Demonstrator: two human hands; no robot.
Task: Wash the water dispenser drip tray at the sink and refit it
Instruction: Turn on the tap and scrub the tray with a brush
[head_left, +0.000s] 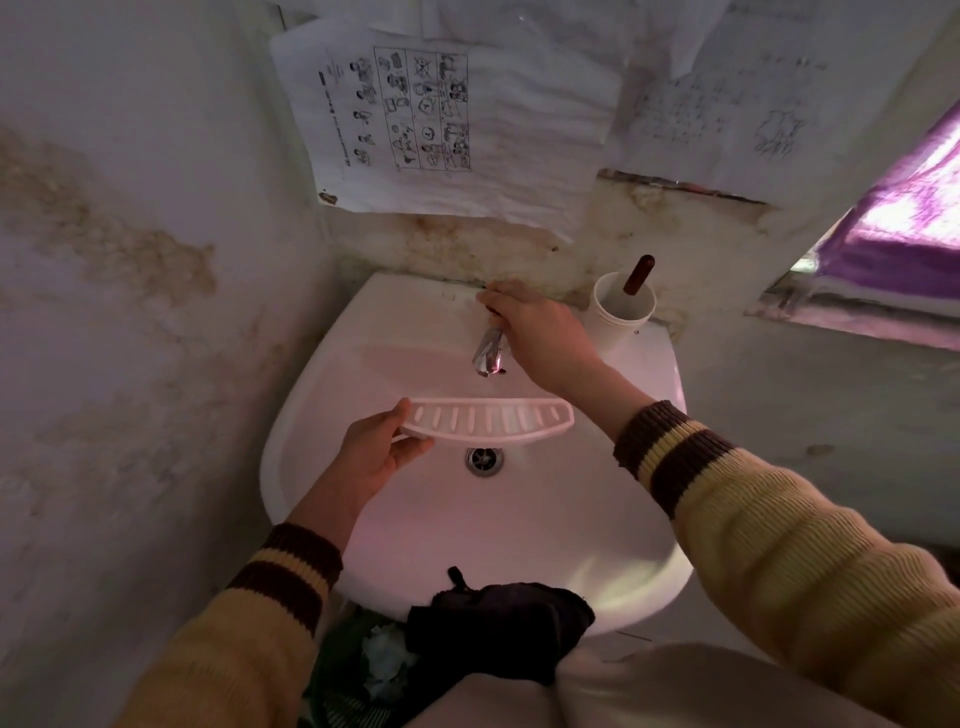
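Note:
The drip tray (498, 421) is a long white curved plastic piece with slots, held level over the white sink (322, 395) basin, just below the tap spout. My left hand (382, 452) grips its left end between thumb and fingers. My right hand (535, 332) reaches to the back of the sink and is closed on the handle of the chrome tap (488, 356). No water is visible running from the spout. The drain (484, 460) sits directly under the tray.
A white cup (621, 317) holding a brown-handled tool stands on the sink's back right corner. A dark cloth (498, 631) hangs over the front rim. Stained walls close in on the left and behind; papers (415, 119) hang above. A ledge with purple fabric (904, 223) is at right.

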